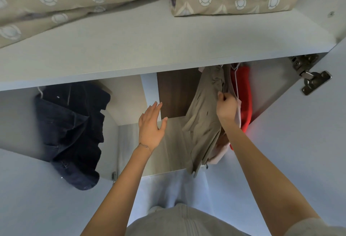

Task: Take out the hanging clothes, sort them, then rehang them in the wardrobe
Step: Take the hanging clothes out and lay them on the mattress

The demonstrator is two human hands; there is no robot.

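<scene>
1. Nearest me, the person's grey top (179,220) fills the bottom edge, and both bare forearms reach up into the wardrobe (271,86)
2. Left hand (150,123), a thin bracelet (145,146) at its wrist, is spread flat with straight fingers and holds nothing; it hangs in the gap between the jeans (73,131) and the khaki garment (202,119)
3. Right hand (227,107) is a little higher and to the right, fingers curled, pinching a fold of the khaki garment near its upper part
4. That khaki garment hangs in the right part of the wardrobe, pressed against a pink garment (221,153) and a red garment (245,93) beside it; a white hanger (236,84) shows between them
5. Over on the left the jeans hang alone, well apart from the other three
6. At the far right a metal hinge (310,78) sits on the open door
7. Above it all runs a pale shelf (149,48), with patterned bedding (65,1) heaped on it
</scene>
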